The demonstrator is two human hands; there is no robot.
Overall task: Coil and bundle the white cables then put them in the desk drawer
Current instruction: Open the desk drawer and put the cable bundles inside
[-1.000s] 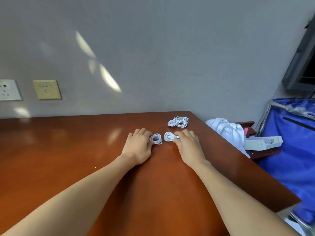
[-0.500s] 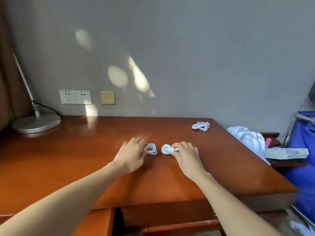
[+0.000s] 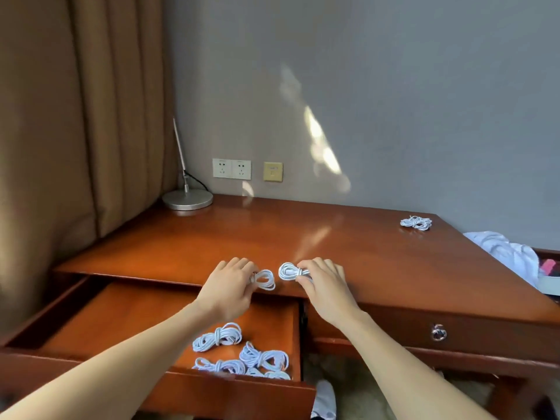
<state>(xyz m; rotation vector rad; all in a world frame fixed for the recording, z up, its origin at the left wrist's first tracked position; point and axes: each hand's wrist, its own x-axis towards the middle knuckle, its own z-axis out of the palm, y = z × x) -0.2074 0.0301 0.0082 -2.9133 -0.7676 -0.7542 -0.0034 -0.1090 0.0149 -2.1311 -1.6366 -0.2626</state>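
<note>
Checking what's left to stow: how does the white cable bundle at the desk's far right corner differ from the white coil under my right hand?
The far white cable bundle lies alone, untouched; the white coil is pinched by the right hand. The far bundle looks looser and spread; the held coil is a tight ring. Both lie on the brown wooden desk top, not in the open drawer.

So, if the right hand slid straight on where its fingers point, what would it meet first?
Beyond the cable bundle that the right hand pinches, the desk top looks free up to the wall, probably near the sockets.
</note>
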